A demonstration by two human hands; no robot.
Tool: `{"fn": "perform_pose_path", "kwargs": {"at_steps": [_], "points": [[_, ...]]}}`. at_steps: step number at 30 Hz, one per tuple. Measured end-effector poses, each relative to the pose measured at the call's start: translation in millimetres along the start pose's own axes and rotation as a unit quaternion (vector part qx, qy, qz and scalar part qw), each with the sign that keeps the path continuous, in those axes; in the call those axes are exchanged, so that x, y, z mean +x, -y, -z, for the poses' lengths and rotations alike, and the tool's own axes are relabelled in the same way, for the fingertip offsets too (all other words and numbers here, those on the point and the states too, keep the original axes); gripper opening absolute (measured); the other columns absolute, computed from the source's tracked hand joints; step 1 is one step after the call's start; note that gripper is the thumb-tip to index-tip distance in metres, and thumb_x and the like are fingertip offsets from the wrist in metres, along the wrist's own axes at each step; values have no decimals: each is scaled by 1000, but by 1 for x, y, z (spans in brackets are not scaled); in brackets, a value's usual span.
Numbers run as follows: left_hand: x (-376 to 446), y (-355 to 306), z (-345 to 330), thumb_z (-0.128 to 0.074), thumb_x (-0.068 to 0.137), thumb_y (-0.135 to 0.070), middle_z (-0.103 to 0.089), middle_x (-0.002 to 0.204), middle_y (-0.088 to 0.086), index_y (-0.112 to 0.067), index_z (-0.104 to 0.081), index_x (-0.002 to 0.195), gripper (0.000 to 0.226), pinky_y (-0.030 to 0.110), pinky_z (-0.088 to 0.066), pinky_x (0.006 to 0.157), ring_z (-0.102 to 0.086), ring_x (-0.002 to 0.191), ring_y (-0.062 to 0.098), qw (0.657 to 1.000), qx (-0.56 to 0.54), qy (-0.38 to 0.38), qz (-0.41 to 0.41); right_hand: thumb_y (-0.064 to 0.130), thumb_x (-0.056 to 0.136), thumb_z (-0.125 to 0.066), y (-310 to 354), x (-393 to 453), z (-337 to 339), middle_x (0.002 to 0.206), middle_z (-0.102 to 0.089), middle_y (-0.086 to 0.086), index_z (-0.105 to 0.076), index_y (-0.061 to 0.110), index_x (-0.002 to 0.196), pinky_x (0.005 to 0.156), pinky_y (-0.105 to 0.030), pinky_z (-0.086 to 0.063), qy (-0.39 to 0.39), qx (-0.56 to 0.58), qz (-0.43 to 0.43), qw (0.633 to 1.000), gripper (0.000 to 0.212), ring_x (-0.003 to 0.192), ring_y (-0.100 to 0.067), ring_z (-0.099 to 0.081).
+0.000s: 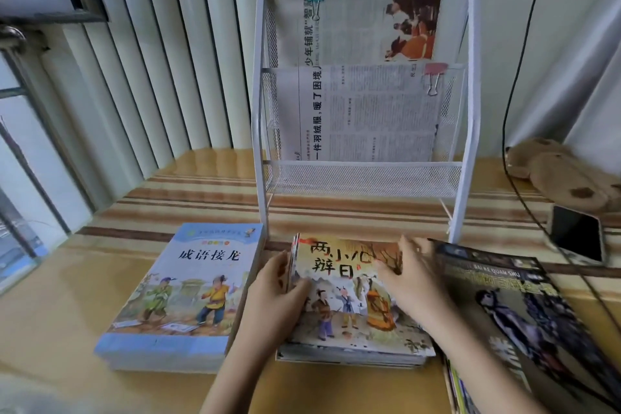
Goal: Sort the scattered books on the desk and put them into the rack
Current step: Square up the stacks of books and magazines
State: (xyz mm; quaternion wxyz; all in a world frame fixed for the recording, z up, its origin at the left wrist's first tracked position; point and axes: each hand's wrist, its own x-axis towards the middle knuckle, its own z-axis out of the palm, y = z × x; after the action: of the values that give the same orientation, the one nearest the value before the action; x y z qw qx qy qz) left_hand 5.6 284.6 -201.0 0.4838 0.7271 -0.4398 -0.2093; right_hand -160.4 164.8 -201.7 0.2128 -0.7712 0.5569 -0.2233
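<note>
1. At the front of the striped wooden desk, both hands are on the middle stack of thin picture books with a tan illustrated cover: the left hand grips its left edge, thumb on the cover, and the right hand lies on the upper right of the cover with fingers fairly straight.
2. The step in hand looks like squaring up this stack before lifting it.
3. Next, I judge, the stack must be gripped from both sides, raised and tipped upright into the rack.
4. 2 other piles wait: a thick pale-blue book stack just left, and dark glossy magazines on the right, touching the right wrist.
5. The white wire-mesh rack stands just behind; its 2 upper tiers hold clipped newspapers, while its lowest tier shows nothing inside.
</note>
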Motion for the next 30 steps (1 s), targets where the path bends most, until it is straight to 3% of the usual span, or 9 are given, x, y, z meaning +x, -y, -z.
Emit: {"fn": "perform_pose_path", "kwargs": {"at_steps": [3, 5, 7, 9, 10, 16, 21, 28, 30], "points": [[-5, 6, -2, -61, 88, -28, -64, 78, -40, -49, -57, 84, 22, 13, -54, 68, -63, 75, -14, 999, -31, 18, 20, 52, 90, -47, -3, -6, -1, 157, -9, -7, 0, 9, 151, 109, -37, -27, 85, 56, -54, 993, 87, 142, -27, -15], [-6, 8, -3, -60, 89, -30, -70, 85, -28, -47, -62, 88, 17, 25, -56, 75, -68, 79, -4, 996, -74, 15, 39, 54, 88, -50, -7, -8, -1, 151, -31, -4, -14, 10, 150, 90, -26, -39, 136, 106, -92, 981, 84, 130, -19, -41], [-6, 10, -6, -59, 90, -29, -73, 90, -21, -42, -65, 95, 15, 24, -55, 75, -69, 83, -1, 992, -111, 17, 57, 49, 88, -55, -13, -11, -1, 111, -61, 9, -52, 19, 125, 68, -13, -42, 132, 143, -87, 977, 47, 93, 3, -58], [-7, 10, -10, -57, 91, -29, -74, 91, -16, -36, -65, 100, 14, 22, -56, 73, -70, 82, 2, 987, -135, 28, 78, 39, 90, -58, -16, -14, -1, 78, -54, 25, -54, 36, 87, 47, -4, -36, 104, 175, -81, 976, 6, 60, 18, -51], [-7, 11, -11, -57, 91, -30, -74, 90, -17, -36, -66, 99, 13, 23, -56, 73, -70, 82, 2, 986, -139, 30, 82, 35, 90, -59, -16, -14, -2, 73, -51, 28, -49, 39, 78, 44, -2, -36, 94, 192, -69, 975, 16, 56, 22, -48], [-7, 13, -13, -58, 91, -27, -73, 94, -18, -46, -63, 94, 20, 23, -55, 74, -69, 84, 0, 988, -143, 16, 55, 29, 89, -61, -23, -16, -9, 85, -51, 29, -52, 35, 87, 54, -4, -36, 58, 256, -57, 963, 11, 65, 19, -49], [-6, 16, -15, -59, 91, -26, -71, 106, -14, -44, -60, 113, 29, 30, -58, 80, -69, 96, 7, 977, -210, 17, 36, 38, 89, -59, -19, -18, -9, 148, -37, 3, -30, 16, 146, 107, -35, -30, 30, 271, -44, 961, 68, 135, -17, -35], [-5, 14, -11, -60, 90, -29, -69, 112, 0, -37, -50, 115, 28, 42, -59, 78, -70, 97, 21, 960, -279, 36, 8, 34, 87, -62, -9, -24, -1, 109, -42, 31, -39, 31, 128, 80, -9, -32, -15, 309, 6, 951, 47, 98, 7, -42], [-5, 10, -8, -59, 91, -31, -66, 116, -5, -40, -46, 118, 31, 43, -57, 83, -67, 105, 18, 961, -271, 46, -30, 36, 86, -62, -7, -24, 2, 119, -40, 26, -36, 31, 133, 92, -17, -30, -24, 329, 22, 944, 54, 109, 8, -37]]}}
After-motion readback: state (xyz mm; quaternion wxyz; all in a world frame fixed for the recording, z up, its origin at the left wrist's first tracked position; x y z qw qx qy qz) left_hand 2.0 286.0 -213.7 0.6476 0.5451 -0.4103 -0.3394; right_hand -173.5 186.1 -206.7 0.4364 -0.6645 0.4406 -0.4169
